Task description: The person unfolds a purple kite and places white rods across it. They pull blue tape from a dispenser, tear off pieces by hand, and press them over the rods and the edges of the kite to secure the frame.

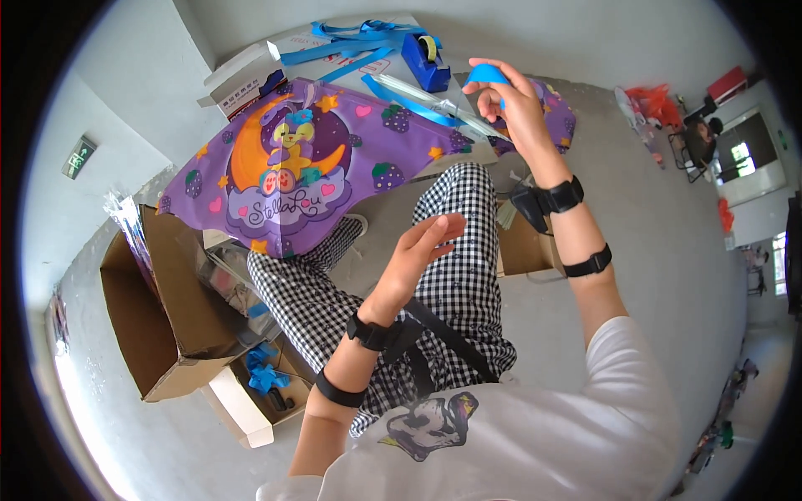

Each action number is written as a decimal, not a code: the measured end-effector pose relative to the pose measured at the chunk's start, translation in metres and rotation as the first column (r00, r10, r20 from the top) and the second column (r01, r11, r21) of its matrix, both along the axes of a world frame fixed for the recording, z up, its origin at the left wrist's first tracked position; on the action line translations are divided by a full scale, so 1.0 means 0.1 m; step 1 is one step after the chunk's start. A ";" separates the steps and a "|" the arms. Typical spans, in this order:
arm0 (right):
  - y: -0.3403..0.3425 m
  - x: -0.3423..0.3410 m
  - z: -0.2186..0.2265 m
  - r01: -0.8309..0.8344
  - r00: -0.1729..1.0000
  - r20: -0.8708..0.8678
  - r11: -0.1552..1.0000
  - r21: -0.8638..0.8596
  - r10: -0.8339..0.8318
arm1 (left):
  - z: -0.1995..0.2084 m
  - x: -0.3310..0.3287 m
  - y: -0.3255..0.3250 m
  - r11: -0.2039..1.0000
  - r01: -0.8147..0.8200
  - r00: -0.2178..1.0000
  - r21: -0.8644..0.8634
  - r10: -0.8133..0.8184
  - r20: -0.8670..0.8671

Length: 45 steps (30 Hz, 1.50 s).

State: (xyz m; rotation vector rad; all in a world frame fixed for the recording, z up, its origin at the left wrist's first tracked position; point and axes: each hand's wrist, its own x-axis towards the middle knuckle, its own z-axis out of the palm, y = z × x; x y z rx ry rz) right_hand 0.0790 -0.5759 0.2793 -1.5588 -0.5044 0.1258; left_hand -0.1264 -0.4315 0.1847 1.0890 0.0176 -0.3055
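Pale walls (pixel 518 33) and a smooth grey floor (pixel 635 275) surround a seated person in checked trousers (pixel 455 250). Towards ten o'clock from the middle of the view, a purple printed sheet (pixel 368 150) lies over a white surface (pixel 355 82) and reaches down to the knee. At twelve, a blue tape dispenser (pixel 426 63) stands near thin pale rods (pixel 434 104), with loose blue ribbon (pixel 359 35) just anticlockwise of it. Cardboard boxes sit at nine (pixel 196 292) and eight (pixel 230 401), the lower one holding crumpled blue scraps (pixel 266 371).

At one o'clock the right hand (pixel 522 108) holds a short blue strip (pixel 488 75), which bows across its curled fingers. The left hand (pixel 422 246), near the centre, is loosely spread, holding nothing visible.

Handling the strip well probably calls for a light pinch near its end, so it neither creases nor twists; the free left hand could steady its other edge, and the sheet is best kept flat.

The strip's underside and the thumb's exact contact are hidden by the fingers. The sheet's far portion at one o'clock is partly covered by the right hand, and the tall box's inside is too dark to read.
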 end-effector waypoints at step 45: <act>-0.22 0.97 -2.51 0.401 0.858 -0.133 0.809 -0.430 -0.496 | -1.12 3.46 0.06 -0.167 -0.328 0.826 0.930 -0.528 0.197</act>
